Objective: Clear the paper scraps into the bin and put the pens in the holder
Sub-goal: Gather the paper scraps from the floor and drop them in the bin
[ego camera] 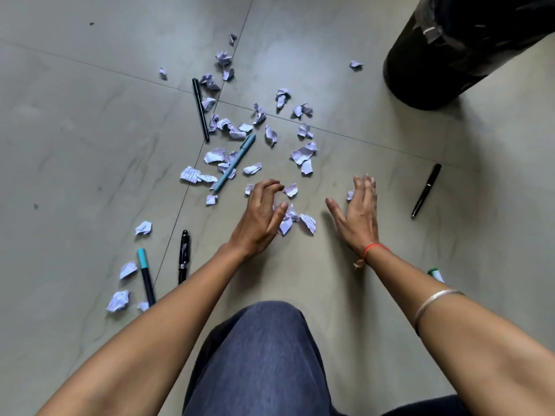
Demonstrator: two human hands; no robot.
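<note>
The left hand [261, 211] claws over the nearest paper scraps [309, 223], pinching or not I cannot tell; the right hand [359, 211] is spread, empty. A hasty rake could drag the blue pen [235, 162] along to the far bin [450, 70].

No word, label or number is legible; the marks on some paper scraps [192, 174] are too small to read.

Both our arms stretch forward, hands low and apart.
Our left hand [260, 216] arches in a loose claw, fingers bent, thumb held apart; to its right, our right hand [359, 216] faces palm down, fingers straight, thumb splayed toward the left hand.
</note>
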